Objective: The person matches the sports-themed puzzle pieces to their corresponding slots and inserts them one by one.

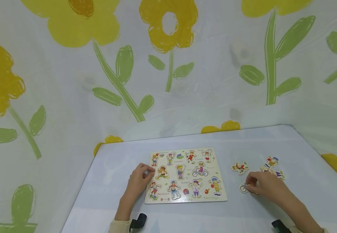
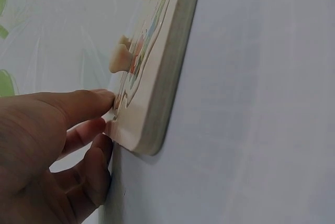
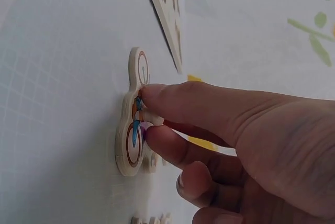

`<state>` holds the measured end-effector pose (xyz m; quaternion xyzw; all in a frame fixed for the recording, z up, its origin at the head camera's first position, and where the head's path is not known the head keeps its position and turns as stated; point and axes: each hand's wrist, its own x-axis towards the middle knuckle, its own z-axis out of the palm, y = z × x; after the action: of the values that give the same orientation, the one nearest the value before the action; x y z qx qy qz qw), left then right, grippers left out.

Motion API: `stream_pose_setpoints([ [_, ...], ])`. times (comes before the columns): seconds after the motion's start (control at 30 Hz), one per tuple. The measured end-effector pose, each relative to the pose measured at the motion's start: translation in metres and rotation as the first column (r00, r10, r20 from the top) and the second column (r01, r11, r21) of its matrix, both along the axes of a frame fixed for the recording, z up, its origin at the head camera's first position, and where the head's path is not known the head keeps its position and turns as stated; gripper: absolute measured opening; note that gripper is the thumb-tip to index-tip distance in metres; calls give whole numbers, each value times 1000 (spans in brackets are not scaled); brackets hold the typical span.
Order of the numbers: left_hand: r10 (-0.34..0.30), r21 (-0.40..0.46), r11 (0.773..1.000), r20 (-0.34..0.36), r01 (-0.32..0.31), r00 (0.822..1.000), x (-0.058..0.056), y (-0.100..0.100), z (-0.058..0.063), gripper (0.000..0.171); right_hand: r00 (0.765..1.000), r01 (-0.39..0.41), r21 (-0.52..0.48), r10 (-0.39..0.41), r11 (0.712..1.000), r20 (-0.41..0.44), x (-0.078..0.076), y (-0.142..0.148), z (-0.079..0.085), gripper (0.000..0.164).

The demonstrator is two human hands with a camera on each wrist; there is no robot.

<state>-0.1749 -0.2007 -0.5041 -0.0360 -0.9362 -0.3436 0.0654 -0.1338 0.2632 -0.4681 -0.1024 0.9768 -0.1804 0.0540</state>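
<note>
A wooden knob puzzle board [image 1: 168,202] with pictures of children at sports lies on the table. My left hand [image 1: 139,178] is at its left edge; in the left wrist view the thumb and curled fingers [image 2: 86,103] pinch that edge near a corner. Wooden knobs [image 2: 121,58] stand up from the board there. Right of the board, my right hand [image 1: 263,185] pinches a bicycle puzzle piece [image 1: 243,188] between thumb and index finger. In the right wrist view this bicycle piece [image 3: 131,148] lies close to the tabletop, its knob mostly hidden by the fingertips.
Beyond the right hand lie other loose puzzle pieces: one with a figure in red [image 1: 239,167], one with a blue cap [image 1: 272,161], and one partly hidden by the hand [image 1: 280,174]. A flower-patterned sheet [image 1: 186,110] hangs behind the white table [image 1: 122,152].
</note>
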Motion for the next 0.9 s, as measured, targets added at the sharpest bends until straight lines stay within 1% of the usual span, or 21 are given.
stream_pose_setpoints([
  [0.23,2,5,1000,9,-2,1000,3,0,-1,6,999,-31,-29,31,999,-16,2,2,0,12],
  [0.4,-5,2,1000,8,5,1000,-1,-1,3,6,1000,-16,-35,16,999,3,-2,-1,0,10],
  [0.5,13,-13,1000,3,-13,1000,-3,-4,7,6,1000,-17,-44,16,999,-1,-4,-4,0,9],
  [0.6,24,-21,999,15,-24,1000,-4,-6,8,6,999,-33,-51,32,998,-20,-5,-6,0,8],
  [0.7,15,-18,1000,28,-15,999,-3,-6,7,6,999,-37,-47,36,998,-22,-5,-6,2,8],
  [0.9,-5,-5,1000,25,5,1000,-2,0,4,7,999,-35,-40,34,999,-4,-1,1,2,7],
])
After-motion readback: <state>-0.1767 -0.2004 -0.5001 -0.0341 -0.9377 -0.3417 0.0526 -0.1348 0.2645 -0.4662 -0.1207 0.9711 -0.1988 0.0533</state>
